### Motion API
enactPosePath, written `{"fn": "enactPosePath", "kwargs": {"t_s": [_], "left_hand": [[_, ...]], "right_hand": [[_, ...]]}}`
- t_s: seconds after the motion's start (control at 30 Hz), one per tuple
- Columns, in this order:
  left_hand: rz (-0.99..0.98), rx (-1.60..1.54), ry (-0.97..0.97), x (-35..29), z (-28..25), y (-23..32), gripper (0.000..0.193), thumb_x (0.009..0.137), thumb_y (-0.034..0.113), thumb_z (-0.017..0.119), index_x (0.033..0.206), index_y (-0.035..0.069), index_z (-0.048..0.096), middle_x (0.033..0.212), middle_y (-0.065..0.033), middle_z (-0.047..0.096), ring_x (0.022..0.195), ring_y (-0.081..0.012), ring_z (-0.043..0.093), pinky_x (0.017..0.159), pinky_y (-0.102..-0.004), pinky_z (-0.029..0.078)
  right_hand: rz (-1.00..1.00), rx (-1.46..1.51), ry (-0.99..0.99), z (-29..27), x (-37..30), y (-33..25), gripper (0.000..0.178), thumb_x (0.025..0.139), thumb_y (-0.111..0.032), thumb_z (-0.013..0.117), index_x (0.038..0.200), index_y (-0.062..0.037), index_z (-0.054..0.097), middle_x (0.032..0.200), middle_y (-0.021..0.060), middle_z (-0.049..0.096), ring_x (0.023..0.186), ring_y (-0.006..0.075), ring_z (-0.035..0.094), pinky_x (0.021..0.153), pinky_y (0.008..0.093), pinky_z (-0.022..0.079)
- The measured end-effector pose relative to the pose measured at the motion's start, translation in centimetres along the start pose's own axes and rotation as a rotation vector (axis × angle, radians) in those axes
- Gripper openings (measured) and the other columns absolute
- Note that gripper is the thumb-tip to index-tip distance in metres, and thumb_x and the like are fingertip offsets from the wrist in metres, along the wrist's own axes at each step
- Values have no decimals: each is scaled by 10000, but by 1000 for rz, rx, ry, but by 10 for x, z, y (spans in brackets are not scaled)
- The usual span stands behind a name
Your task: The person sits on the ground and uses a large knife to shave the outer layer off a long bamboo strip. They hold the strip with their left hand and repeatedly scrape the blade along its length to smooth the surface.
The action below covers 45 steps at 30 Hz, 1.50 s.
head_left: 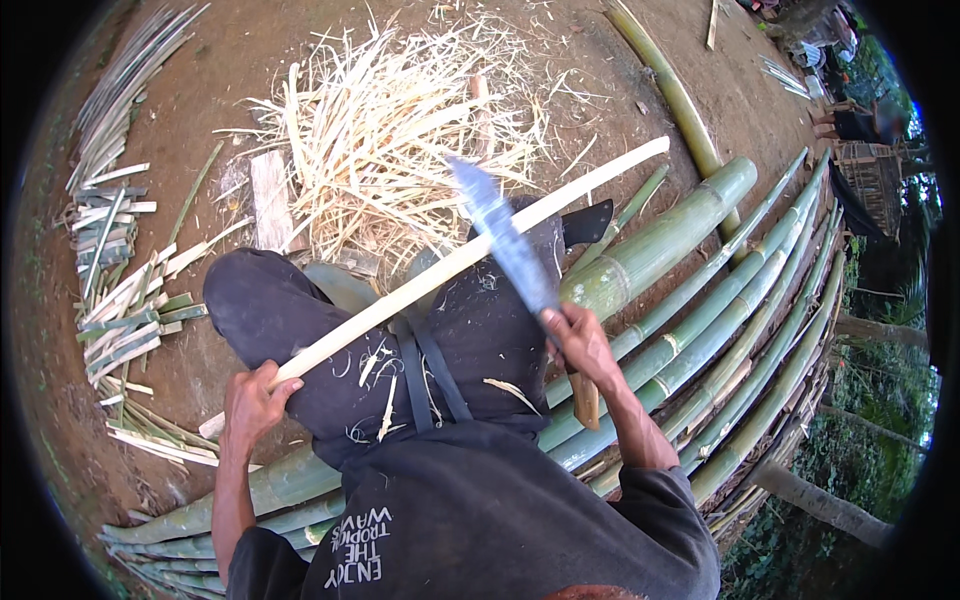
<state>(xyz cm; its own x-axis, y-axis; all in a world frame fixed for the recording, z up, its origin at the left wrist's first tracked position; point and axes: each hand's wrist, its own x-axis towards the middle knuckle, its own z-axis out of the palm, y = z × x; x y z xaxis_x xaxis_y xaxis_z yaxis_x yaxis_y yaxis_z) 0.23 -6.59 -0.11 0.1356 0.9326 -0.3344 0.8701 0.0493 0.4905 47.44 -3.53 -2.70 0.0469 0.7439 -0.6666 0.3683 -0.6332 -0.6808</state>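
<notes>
My left hand [252,396] grips the near end of a long pale bamboo strip [480,248], which lies slanted across my dark-trousered knees and reaches up to the right. My right hand [580,345] holds a big knife by its wooden handle [585,398]. The knife's grey blade [500,235] points up and left and crosses the strip near its middle; whether the edge touches the strip I cannot tell. Thin pale shavings cling to my lap [380,385].
A heap of pale bamboo shavings [390,120] lies on the brown dirt ahead. Long green bamboo poles [720,310] run under me and off to the right. Cut strips are stacked at the left [120,290]. A second dark blade [588,222] rests beyond my knee.
</notes>
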Motion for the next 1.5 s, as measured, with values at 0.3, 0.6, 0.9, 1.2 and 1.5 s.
{"fn": "enactPosePath", "kwargs": {"t_s": [0.3,0.6,0.9,1.2,1.5], "left_hand": [[9,16,23,-1,1,-1,388,832,320,770,741,14,549,613,-217,584,587,-426,599,541,-468,441],[56,56,142,-8,18,-9,358,813,266,784,737,10,545,649,-225,602,616,-440,607,556,-479,444],[19,71,84,-4,12,0,344,803,223,784,721,-4,538,663,-245,602,631,-458,603,570,-490,445],[49,105,116,-7,14,-2,366,821,275,784,728,16,543,652,-214,614,616,-430,618,545,-481,449],[33,70,101,-8,8,1,375,838,322,768,739,28,557,634,-192,615,582,-396,615,539,-456,461]], "right_hand": [[-64,-177,-244,29,-22,-6,323,1015,-327,559,956,-11,592,615,23,566,471,107,520,412,281,400],[-40,276,215,-27,15,-7,316,1030,-303,523,920,-9,556,592,23,536,433,113,508,401,288,410],[-24,189,165,-27,1,-5,361,1032,-344,533,862,-26,548,588,10,537,451,107,524,414,279,402],[-34,129,36,-10,1,1,328,1033,-307,524,929,1,559,599,25,547,458,111,526,420,278,415],[-15,70,-9,20,-7,3,349,1023,-325,543,869,-12,555,590,31,544,445,121,516,415,293,390]]}}
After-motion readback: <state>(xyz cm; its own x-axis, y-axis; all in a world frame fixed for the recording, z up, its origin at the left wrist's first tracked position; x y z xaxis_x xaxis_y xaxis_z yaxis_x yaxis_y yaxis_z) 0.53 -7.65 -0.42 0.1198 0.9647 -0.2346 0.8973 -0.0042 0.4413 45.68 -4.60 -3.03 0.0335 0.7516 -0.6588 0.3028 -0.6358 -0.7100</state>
